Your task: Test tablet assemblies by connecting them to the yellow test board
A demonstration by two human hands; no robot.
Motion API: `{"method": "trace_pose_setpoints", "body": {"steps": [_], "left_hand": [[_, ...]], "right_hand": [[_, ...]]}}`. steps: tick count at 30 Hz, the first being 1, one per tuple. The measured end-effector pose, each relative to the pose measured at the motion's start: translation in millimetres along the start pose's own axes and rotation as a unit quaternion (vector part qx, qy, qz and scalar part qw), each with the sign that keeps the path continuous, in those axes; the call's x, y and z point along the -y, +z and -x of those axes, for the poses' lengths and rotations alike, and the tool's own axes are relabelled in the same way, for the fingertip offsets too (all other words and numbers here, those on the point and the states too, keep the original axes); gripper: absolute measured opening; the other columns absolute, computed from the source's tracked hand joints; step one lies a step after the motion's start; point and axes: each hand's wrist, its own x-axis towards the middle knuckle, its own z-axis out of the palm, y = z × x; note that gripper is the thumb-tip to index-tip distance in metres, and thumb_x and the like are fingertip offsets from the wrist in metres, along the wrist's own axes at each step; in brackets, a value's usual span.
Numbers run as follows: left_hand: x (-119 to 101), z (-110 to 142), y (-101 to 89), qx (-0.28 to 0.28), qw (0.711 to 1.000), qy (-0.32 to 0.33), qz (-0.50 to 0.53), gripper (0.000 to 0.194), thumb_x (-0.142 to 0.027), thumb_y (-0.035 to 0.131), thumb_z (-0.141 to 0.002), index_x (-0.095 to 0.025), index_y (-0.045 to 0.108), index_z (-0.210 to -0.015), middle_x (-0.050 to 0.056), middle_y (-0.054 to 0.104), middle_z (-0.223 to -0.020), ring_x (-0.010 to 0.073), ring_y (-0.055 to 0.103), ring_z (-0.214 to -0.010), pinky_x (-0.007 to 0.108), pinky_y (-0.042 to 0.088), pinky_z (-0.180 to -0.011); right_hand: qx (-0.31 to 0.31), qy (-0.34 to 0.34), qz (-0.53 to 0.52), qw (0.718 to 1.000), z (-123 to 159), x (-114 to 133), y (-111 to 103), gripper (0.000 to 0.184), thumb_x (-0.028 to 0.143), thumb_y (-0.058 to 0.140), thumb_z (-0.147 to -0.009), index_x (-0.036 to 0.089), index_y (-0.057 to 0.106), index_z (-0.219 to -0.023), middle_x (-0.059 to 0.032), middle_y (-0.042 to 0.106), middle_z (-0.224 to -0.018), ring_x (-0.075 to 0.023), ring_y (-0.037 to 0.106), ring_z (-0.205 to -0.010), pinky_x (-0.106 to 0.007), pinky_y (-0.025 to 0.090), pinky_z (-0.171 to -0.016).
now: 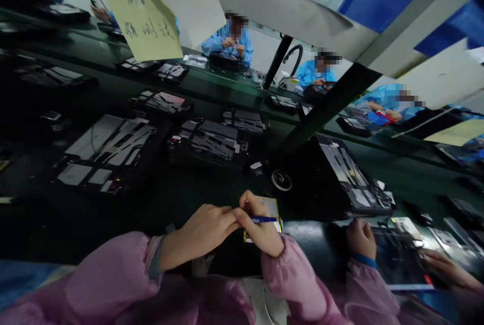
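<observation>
My left hand [204, 232] and my right hand [259, 226] meet at the near edge of a dark green bench [162, 204]. Both wear pink sleeves. My right hand pinches a thin blue tool [264, 219] over a small flat silvery part with a yellow edge [273, 210]. The fingertips of my left hand are curled together and touch my right hand at that part; what they pinch is hidden. A dark device [230, 259] lies under both hands.
Black trays of flat parts [207, 141] cover the bench ahead. A tape roll [281, 180] and an opened device [351, 176] sit to the right. A neighbour's hands [363, 239] work at my right. Blue-coated people sit across. Paper notes [145, 25] hang above.
</observation>
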Motion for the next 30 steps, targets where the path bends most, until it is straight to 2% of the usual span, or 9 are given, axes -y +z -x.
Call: {"method": "trace_pose_setpoints", "body": {"steps": [4,8,11,13,16,19,22,26,30], "left_hand": [[-0.8,-13.0,-17.5,0.053,0.989,-0.055,0.124,0.028,-0.037,0.047,-0.095,-0.019,0.068,-0.098,0.003,0.071,-0.081,0.0175,0.067,-0.066,0.026,0.047,-0.061],[3.8,-20.4,-41.0,0.095,0.946,-0.098,0.295,0.028,-0.043,0.052,-0.092,-0.023,0.069,-0.101,0.001,0.071,-0.088,0.016,0.066,-0.077,0.024,0.046,-0.067],[20.1,-22.5,-51.4,0.155,0.913,-0.129,0.355,0.03,-0.045,0.055,-0.09,-0.023,0.066,-0.108,-0.003,0.066,-0.073,0.0126,0.061,-0.066,0.022,0.044,-0.06],[33.3,-25.5,-51.6,0.13,0.934,-0.154,0.295,0.029,-0.044,0.055,-0.09,-0.023,0.064,-0.109,-0.005,0.059,-0.064,0.011,0.057,-0.059,0.022,0.043,-0.058],[50.2,-37.7,-43.7,-0.031,0.991,-0.109,0.073,0.02,-0.034,0.054,-0.092,-0.021,0.063,-0.104,-0.001,0.063,-0.078,0.0133,0.059,-0.07,0.025,0.047,-0.067],[63.3,-56.2,-32.3,-0.151,0.976,-0.024,-0.155,0.02,-0.024,0.055,-0.09,-0.016,0.061,-0.108,0.009,0.064,-0.101,0.0219,0.06,-0.092,0.033,0.05,-0.079],[74.1,-68.7,-21.4,-0.187,0.949,0.01,-0.255,0.025,-0.019,0.059,-0.086,-0.014,0.059,-0.111,0.014,0.061,-0.111,0.0252,0.058,-0.096,0.037,0.051,-0.081],[84.5,-68.9,-8.8,-0.209,0.932,0.017,-0.295,0.027,-0.011,0.057,-0.086,-0.015,0.06,-0.112,0.012,0.063,-0.112,0.0225,0.059,-0.089,0.035,0.051,-0.076],[89.1,-64.9,-1.1,-0.217,0.934,0.014,-0.284,0.032,-0.007,0.054,-0.086,-0.018,0.061,-0.115,0.011,0.063,-0.115,0.0207,0.059,-0.087,0.035,0.051,-0.075]], "right_hand": [[0.126,-0.041,-0.029,0.991,-27.0,11.4,-11.9,0.015,0.033,0.046,-0.093,0.022,0.055,-0.086,0.0085,0.044,-0.052,-0.008,0.039,-0.045,-0.022,0.03,-0.05],[0.144,-0.025,-0.116,0.983,-35.9,19.9,-29.9,0.031,0.047,0.045,-0.091,0.024,0.065,-0.1,0.0066,0.05,-0.049,-0.0088,0.043,-0.038,-0.022,0.032,-0.041],[0.133,0.043,-0.243,0.96,-47.0,15.2,-60.2,0.043,0.055,0.048,-0.088,0.022,0.065,-0.109,0.001,0.061,-0.055,-0.0114,0.05,-0.037,-0.022,0.036,-0.036],[0.097,0.046,-0.305,0.946,-63.8,4.2,-75.3,0.042,0.055,0.051,-0.086,0.02,0.065,-0.106,-0.0041,0.067,-0.066,-0.0155,0.06,-0.046,-0.024,0.041,-0.038],[0.012,0.031,-0.301,0.953,-98.9,-18.9,-70.6,0.031,0.048,0.062,-0.082,0.02,0.064,-0.095,-0.0052,0.069,-0.075,-0.02,0.068,-0.066,-0.025,0.048,-0.047],[-0.047,0.03,-0.235,0.97,-129.2,-38.7,-44.3,0.023,0.041,0.066,-0.081,0.02,0.058,-0.078,0.0021,0.062,-0.059,-0.0143,0.064,-0.057,-0.022,0.048,-0.048],[-0.049,0.023,-0.151,0.987,-144.2,-48.9,-25.4,0.024,0.039,0.061,-0.085,0.019,0.057,-0.072,0.0035,0.06,-0.053,-0.009,0.054,-0.044,-0.019,0.043,-0.043],[-0.047,0.021,-0.057,0.997,-148.3,-51.2,-22.9,0.026,0.036,0.053,-0.09,0.019,0.056,-0.07,0.005,0.056,-0.046,-0.0064,0.045,-0.035,-0.017,0.033,-0.037],[-0.036,0.011,-0.01,0.999,-149.5,-48.3,-25.4,0.026,0.036,0.054,-0.09,0.02,0.056,-0.07,0.0048,0.055,-0.046,-0.008,0.049,-0.038,-0.018,0.034,-0.04]]}}
